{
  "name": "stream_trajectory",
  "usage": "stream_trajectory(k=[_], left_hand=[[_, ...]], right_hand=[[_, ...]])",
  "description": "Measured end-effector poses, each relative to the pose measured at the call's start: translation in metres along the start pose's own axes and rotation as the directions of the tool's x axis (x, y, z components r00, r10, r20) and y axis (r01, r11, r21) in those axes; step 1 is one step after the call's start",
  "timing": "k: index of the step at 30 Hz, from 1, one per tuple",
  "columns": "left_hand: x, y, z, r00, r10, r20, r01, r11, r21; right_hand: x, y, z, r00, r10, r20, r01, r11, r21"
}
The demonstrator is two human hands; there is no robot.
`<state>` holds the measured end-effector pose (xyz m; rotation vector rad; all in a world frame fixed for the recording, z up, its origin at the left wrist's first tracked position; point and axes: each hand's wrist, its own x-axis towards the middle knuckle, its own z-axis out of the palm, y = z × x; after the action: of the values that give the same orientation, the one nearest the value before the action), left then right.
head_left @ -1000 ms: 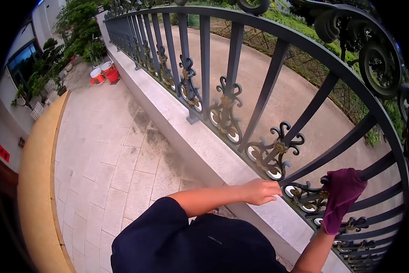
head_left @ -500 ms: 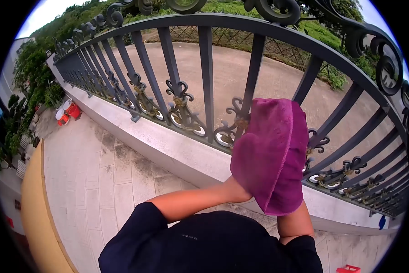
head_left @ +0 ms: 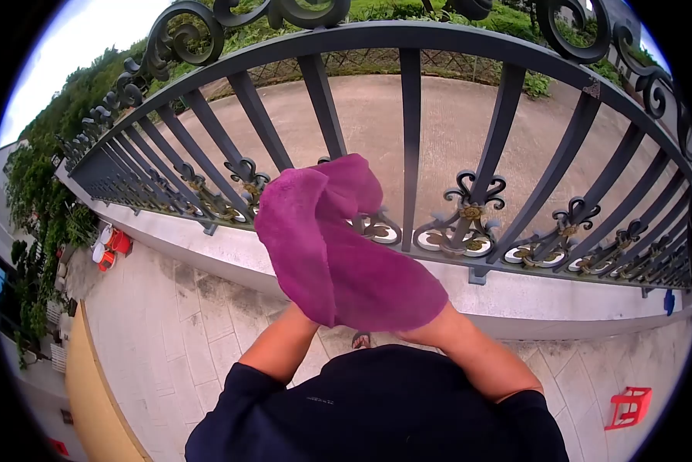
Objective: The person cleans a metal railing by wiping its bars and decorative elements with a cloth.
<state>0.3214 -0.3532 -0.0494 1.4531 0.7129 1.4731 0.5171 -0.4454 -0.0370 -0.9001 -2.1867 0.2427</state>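
A purple cloth (head_left: 346, 262) is held up in the air in front of my chest, folded over and covering most of both hands. My left hand (head_left: 306, 314) reaches up under its lower left part, where only the wrist shows. At the lower right corner, my right hand (head_left: 429, 331) comes in beneath the hem, its fingers hidden by the fabric. Both hands carry the cloth, though the exact grip cannot be seen. Behind it stands a dark metal railing (head_left: 410, 146) with curled ornaments; whether the cloth touches the bars is unclear.
The railing rises from a pale low wall ledge (head_left: 469, 296). A red stool (head_left: 629, 408) stands on the tiled floor (head_left: 161, 331) at right. Red buckets (head_left: 118, 241) are at far left, near plants. A blue item (head_left: 669, 302) hangs by the ledge.
The cloth has swung leftward along the railing and spread from a bundled shape into a wider, folded one. My hands have moved apart. The view has turned to the right.
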Motion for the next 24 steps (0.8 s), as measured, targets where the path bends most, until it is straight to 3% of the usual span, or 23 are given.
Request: stream_trajectory(k=[1, 4, 7, 11, 13, 16, 19, 20, 22, 23, 24], left_hand=[[0.015, 0.005, -0.012, 1.0, 0.015, -0.017, -0.014, 0.999, 0.03], [0.064, 0.021, -0.054, 0.997, 0.069, -0.022, -0.063, 0.977, 0.201], [0.092, 0.036, -0.086, 0.997, 0.068, 0.026, -0.073, 0.9, 0.43], [0.102, 0.046, -0.105, 0.992, 0.028, 0.121, -0.102, 0.74, 0.665], [0.1, 0.051, -0.094, 0.987, 0.08, 0.14, -0.148, 0.793, 0.59], [0.112, 0.063, -0.062, 0.969, 0.219, 0.111, -0.242, 0.926, 0.289], [0.142, 0.07, -0.027, 0.966, 0.254, 0.038, -0.255, 0.967, 0.006], [0.179, 0.071, -0.014, 0.654, 0.744, 0.141, -0.757, 0.64, 0.131], [0.241, 0.062, -0.005, 0.253, 0.933, 0.256, -0.967, 0.243, 0.07], [0.257, 0.054, -0.01, 0.384, 0.891, 0.242, -0.915, 0.402, -0.032], [0.271, 0.053, -0.019, 0.476, 0.833, 0.284, -0.871, 0.49, 0.022]], right_hand=[[0.002, -0.007, -0.008, 0.998, -0.023, -0.063, 0.026, 0.999, 0.046], [-0.014, 0.003, -0.016, 0.995, -0.097, -0.001, 0.097, 0.993, -0.063], [-0.01, 0.008, -0.035, 0.987, -0.038, -0.155, -0.006, 0.963, -0.271], [-0.005, 0.019, -0.073, 0.891, -0.001, -0.454, -0.155, 0.939, -0.306], [-0.005, 0.02, -0.101, 0.825, 0.097, -0.556, -0.299, 0.911, -0.285], [0.002, 0.024, -0.153, 0.738, -0.017, -0.674, -0.408, 0.785, -0.467], [0.005, 0.049, -0.203, 0.539, -0.049, -0.841, -0.614, 0.661, -0.432], [0.004, 0.061, -0.222, 0.486, -0.042, -0.873, -0.685, 0.602, -0.41], [0.005, 0.091, -0.254, 0.393, 0.061, -0.918, -0.793, 0.528, -0.304], [0.005, 0.105, -0.267, 0.386, 0.128, -0.913, -0.795, 0.549, -0.259], [0.01, 0.112, -0.277, 0.427, 0.242, -0.871, -0.791, 0.568, -0.23]])
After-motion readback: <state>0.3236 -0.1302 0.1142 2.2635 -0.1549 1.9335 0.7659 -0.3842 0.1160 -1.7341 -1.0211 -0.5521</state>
